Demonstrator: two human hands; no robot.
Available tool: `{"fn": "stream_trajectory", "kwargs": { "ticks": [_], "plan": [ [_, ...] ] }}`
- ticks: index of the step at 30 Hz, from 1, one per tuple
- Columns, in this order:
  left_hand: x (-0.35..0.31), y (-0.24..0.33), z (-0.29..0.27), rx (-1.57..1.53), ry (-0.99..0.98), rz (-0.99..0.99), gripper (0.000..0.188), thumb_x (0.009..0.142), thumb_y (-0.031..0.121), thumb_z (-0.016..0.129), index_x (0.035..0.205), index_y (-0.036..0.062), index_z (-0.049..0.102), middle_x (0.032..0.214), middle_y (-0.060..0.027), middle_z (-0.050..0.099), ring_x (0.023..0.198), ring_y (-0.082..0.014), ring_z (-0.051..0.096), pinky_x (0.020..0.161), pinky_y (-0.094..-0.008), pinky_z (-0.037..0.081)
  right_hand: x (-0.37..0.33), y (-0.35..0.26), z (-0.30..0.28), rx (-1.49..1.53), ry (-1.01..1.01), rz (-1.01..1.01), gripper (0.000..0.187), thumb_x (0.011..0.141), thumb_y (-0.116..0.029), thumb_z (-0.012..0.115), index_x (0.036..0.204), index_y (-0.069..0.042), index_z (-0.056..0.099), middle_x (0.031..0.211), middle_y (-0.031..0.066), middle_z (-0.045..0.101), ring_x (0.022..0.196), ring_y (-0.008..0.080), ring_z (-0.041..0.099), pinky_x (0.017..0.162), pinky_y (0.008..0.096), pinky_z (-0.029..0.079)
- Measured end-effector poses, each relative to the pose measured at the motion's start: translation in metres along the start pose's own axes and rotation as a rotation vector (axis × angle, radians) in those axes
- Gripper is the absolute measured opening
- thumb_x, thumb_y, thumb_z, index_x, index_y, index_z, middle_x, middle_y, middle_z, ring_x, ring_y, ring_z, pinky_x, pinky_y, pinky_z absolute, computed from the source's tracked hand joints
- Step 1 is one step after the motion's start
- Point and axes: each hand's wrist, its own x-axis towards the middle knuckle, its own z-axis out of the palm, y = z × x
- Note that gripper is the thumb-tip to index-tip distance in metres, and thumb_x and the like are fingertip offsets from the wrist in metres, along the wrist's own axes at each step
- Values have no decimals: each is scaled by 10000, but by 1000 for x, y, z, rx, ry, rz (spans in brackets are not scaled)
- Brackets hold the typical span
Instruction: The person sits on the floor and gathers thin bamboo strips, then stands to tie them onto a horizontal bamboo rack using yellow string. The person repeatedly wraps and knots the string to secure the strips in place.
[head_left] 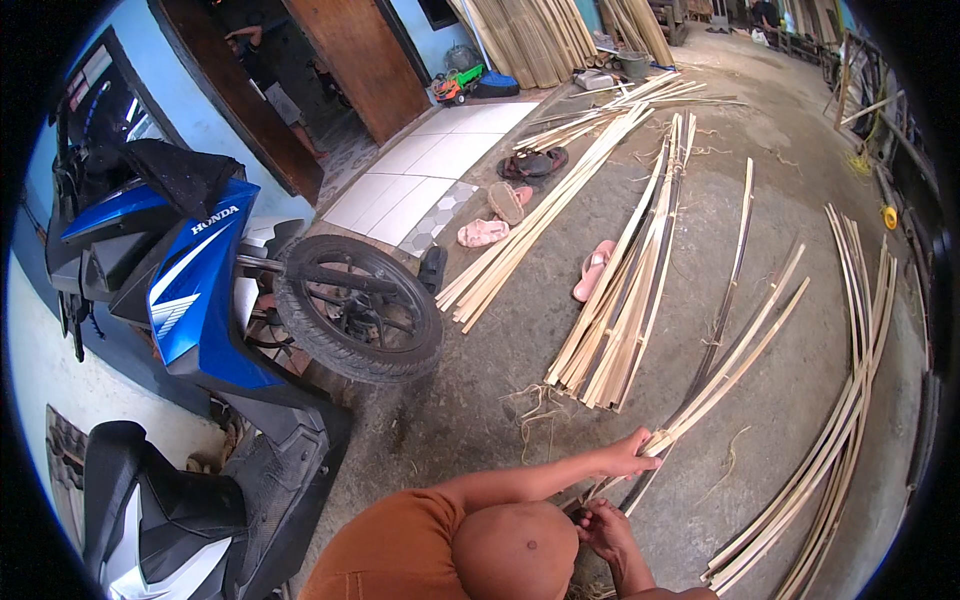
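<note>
Several pale bamboo strips [697,405] slant up and right from beside the person's knee [520,548]. Left hand [630,456] is closed around them partway along; right hand [607,530] is curled by the lower ends, can't tell what it's got. 1 bigger bundle [612,345] lies just ahead, blue scooter [200,290] off left.

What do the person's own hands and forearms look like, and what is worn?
The left hand and right hand are bare, without gloves. No sleeve covers the visible left forearm, and no watch or bracelet shows there. Brown clothing shows beside it.
</note>
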Motion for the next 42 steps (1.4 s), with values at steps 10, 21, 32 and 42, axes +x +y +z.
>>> {"fn": "stream_trajectory", "kwargs": {
  "ticks": [10, 21, 32, 42],
  "plan": [
    [-12, 23, 2, -234, -117, -43, 603, 915, 561, 600, 1218, 98, 359, 1001, -26, 441, 772, -108, 456, 642, -273, 444, 2, -9, 9, -21, 58, 54, 419, 928, -543, 586, 867, -129, 570, 716, -21, 492, 655, 162, 504, 657, 359, 479],
    [-16, 31, 1, -141, -124, -9, 368, 1016, 383, 513, 1186, 99, 350, 973, -31, 420, 777, -112, 486, 623, -279, 457, 12, 4, -5, -92, -80, -77, 194, 840, -4, 606, 978, -103, 512, 936, 104, 640, 781, 270, 667, 690, 437, 579],
    [-8, 26, 9, 22, 74, 111, 211, 1041, 245, 449, 1174, 103, 366, 875, -23, 531, 629, -76, 483, 487, -250, 437, -7, -26, -2, -342, -45, 69, 77, 895, -82, 546, 960, -41, 553, 679, 41, 533, 517, 137, 482, 471, 257, 389],
    [8, 29, 13, -87, 154, 165, 224, 1025, 232, 476, 1185, 103, 386, 852, -17, 528, 595, -71, 483, 455, -245, 414, -39, -42, -12, 278, -229, -7, 303, 971, -324, 551, 851, -59, 636, 562, -66, 353, 467, 77, 319, 441, 234, 241]
  ]
}}
